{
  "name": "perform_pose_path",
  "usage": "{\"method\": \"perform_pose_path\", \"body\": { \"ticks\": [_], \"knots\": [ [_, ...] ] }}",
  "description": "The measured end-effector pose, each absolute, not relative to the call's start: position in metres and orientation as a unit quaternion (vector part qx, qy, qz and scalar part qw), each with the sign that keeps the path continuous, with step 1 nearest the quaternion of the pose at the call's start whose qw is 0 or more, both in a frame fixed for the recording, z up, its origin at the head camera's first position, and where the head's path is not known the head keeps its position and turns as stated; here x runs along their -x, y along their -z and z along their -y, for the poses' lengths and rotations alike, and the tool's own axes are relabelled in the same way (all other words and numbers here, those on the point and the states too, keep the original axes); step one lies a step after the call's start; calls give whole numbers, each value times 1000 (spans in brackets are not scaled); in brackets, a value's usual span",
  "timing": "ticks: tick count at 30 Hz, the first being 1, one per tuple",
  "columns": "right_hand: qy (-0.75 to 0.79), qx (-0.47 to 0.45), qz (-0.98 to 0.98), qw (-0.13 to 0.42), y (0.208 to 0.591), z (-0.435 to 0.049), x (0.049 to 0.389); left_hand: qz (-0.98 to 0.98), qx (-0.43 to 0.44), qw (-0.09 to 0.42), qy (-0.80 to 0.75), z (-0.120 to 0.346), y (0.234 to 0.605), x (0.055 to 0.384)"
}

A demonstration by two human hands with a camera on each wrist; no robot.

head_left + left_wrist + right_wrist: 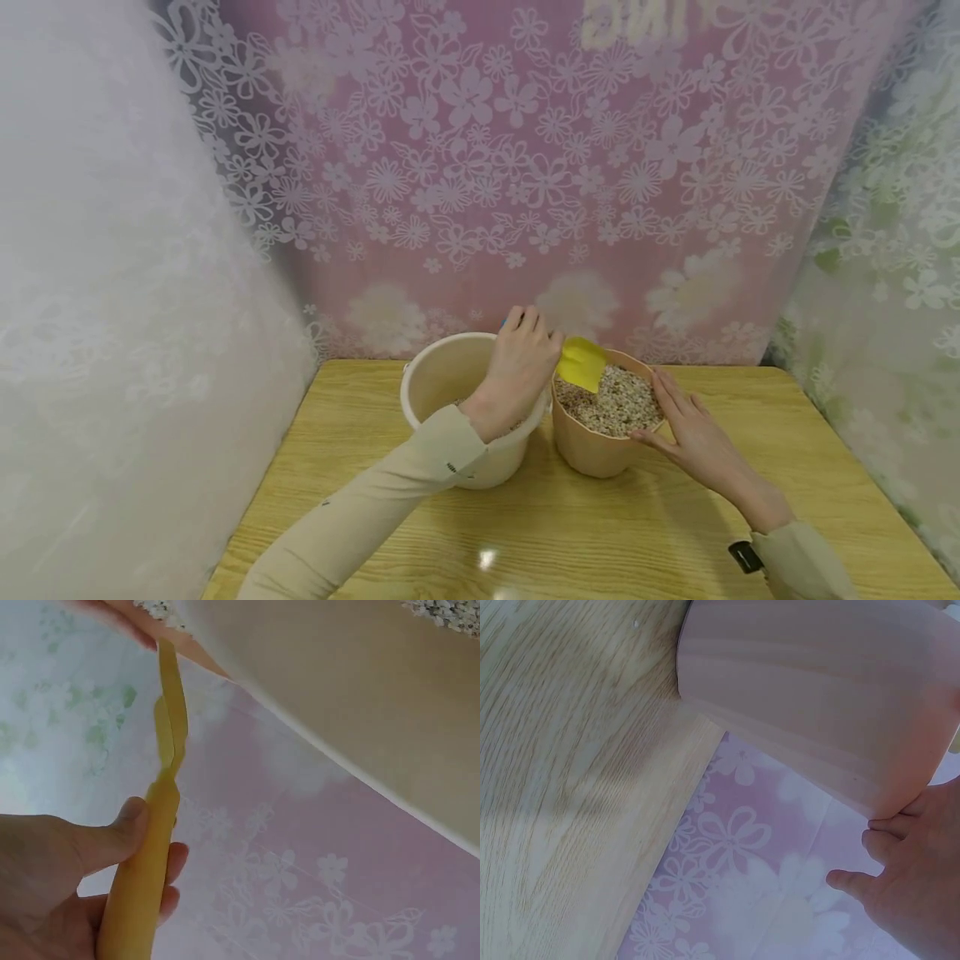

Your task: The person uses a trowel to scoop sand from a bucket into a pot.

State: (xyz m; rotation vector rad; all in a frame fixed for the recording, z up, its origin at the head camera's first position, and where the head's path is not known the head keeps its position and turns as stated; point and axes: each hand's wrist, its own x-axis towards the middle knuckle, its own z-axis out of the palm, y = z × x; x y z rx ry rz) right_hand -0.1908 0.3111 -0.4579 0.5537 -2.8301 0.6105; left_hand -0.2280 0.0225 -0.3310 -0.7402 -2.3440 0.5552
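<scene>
So the left hand [517,367] is wrapped around the handle of a yellow plastic scoop [581,363]. The left wrist view shows the thumb [112,836] pressed along the handle with the other fingers curled under it. The scoop's blade sits over the far left edge of the small tan plastic pot [600,450], just above or on the mixed grains [618,404] filling it; can't tell if it's actually dug in. The left forearm crosses over the bigger cream plastic bucket [438,375], which stands right beside the pot on its left. The right hand [693,437] is flat with straight fingers, resting against the pot's right rim and wall, not gripping anything. Both containers sit on a light wooden table [600,533], near its back edge, with a pink flower-patterned backdrop [525,167] behind.
</scene>
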Motion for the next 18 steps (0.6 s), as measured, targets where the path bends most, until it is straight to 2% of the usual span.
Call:
{"method": "perform_pose_path", "body": {
  "ticks": [10,18],
  "knots": [
    [-204,-187,956,96,456,-311,190,951,220,193,-95,17,342,236],
    [-173,-191,960,108,456,-311,188,958,190,215,5,59,356,234]
  ]
}}
